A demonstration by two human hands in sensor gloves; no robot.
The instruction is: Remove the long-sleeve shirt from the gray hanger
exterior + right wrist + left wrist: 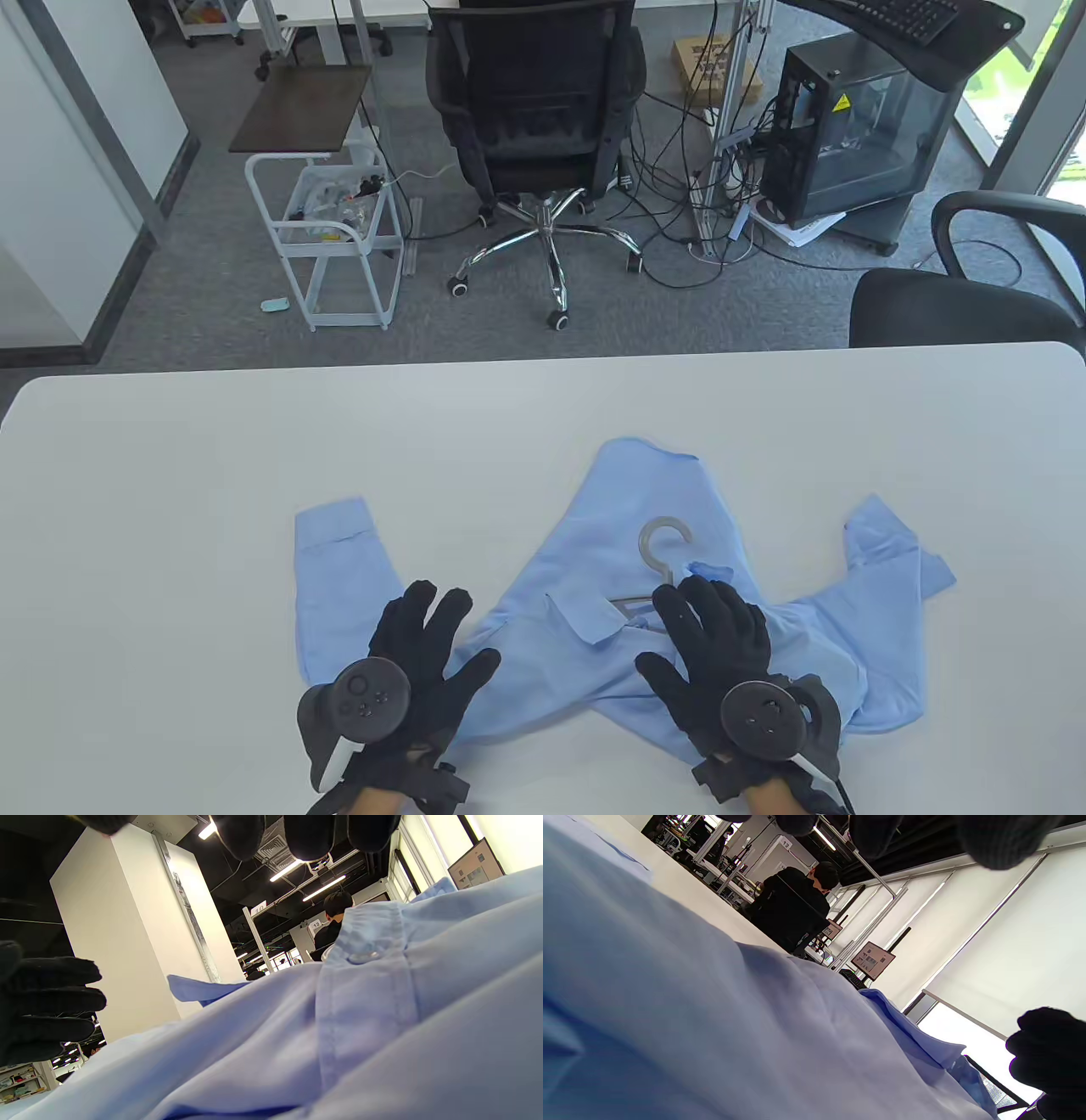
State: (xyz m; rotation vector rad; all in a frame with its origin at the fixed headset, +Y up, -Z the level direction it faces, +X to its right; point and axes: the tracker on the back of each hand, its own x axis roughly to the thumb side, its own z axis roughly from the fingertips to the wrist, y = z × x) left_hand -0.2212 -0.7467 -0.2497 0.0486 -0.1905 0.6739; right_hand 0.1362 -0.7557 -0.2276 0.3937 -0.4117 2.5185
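A light blue long-sleeve shirt (594, 586) lies spread on the white table (170, 509). The gray hanger (663, 544) is inside it. Its hook sticks out at the collar and part of its bar shows just below. My right hand (708, 632) is spread flat over the shirt, its fingertips at the collar beside the hanger's neck. My left hand (437, 632) is spread over the shirt's left part, near a sleeve. In both wrist views the fingers (874, 832) (309, 836) hang open above the blue cloth (712, 1027) (360, 1005) and hold nothing.
One sleeve with its cuff (335, 526) runs off to the left, the other (891, 552) to the right. Beyond the table's far edge stand an office chair (534, 110), a white cart (339, 238) and a black chair (959, 297).
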